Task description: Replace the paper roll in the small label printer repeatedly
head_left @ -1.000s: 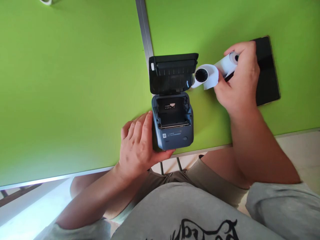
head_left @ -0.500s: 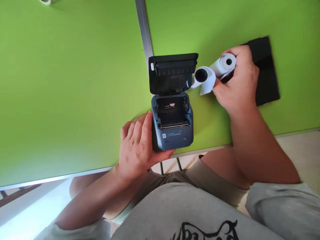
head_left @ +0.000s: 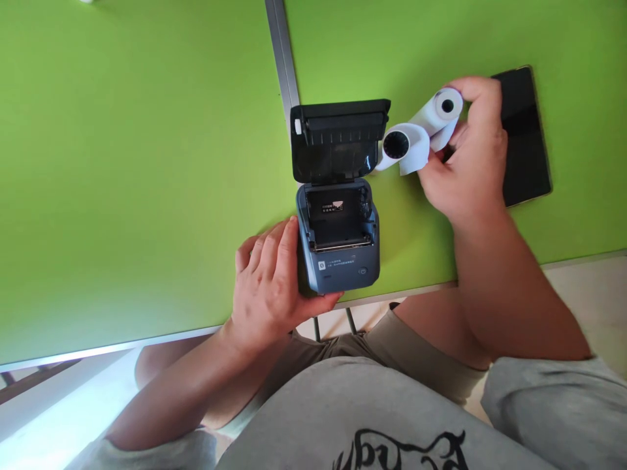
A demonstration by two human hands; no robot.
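Observation:
A dark blue-grey label printer (head_left: 343, 274) stands near the table's front edge, its black lid (head_left: 337, 147) raised and its inner bay showing nothing inside but a small sticker. My left hand (head_left: 267, 281) is wrapped round the printer's left side and lower corner. To the right of the lid, my right hand (head_left: 467, 150) grips a white paper roll (head_left: 434, 116) with a small dark core. Another white roll (head_left: 386, 156), with a wider black core, lies just left of it, close to the lid. A loose paper flap hangs between the two rolls.
A black tablet (head_left: 526, 137) lies on the green table (head_left: 147, 163) behind my right hand. A grey metal strip (head_left: 283, 55) crosses the tabletop behind the printer. Part of a white object (head_left: 86, 1) shows at the top left edge.
My right hand has shifted slightly up with the white roll, whose paper flap is now turned differently. The left hand and the printer have hardly moved.

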